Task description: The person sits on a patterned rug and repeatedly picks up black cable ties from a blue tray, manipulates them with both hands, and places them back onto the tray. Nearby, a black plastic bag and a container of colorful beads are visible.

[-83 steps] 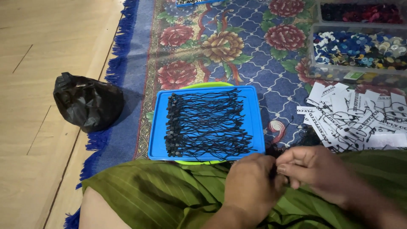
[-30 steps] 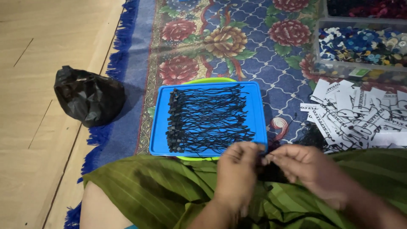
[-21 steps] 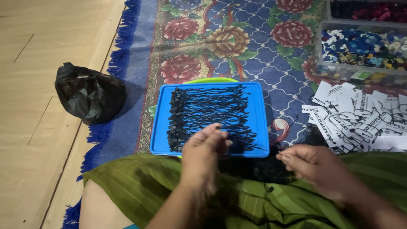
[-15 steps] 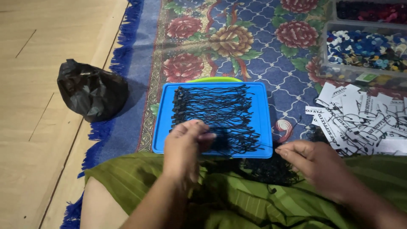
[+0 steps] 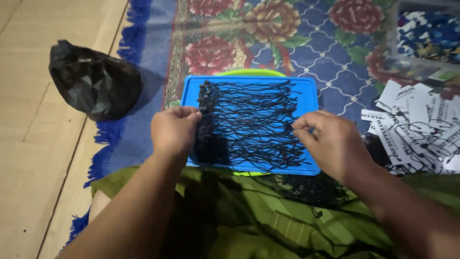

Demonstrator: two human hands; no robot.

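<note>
A blue rectangular tray (image 5: 309, 92) lies on the carpet in front of me, with a green plate edge (image 5: 249, 73) showing under it. Many thin black cords (image 5: 254, 120) are laid across the tray in rows, their knotted ends lined up at the left. My left hand (image 5: 175, 129) pinches a cord at that left end. My right hand (image 5: 328, 141) pinches the same cord's other end over the tray's right side. More loose black cords (image 5: 311, 189) lie on my green-clothed lap.
A black plastic bag (image 5: 93, 81) sits on the wooden floor at the left. White paper tags (image 5: 417, 124) are heaped at the right. A clear box of coloured pieces (image 5: 426, 38) stands at the back right on the flowered carpet (image 5: 220, 38).
Both hands rose from my lap to the tray. The left went to the left end of the cords, the right to the right side, with a cord stretched between them.
</note>
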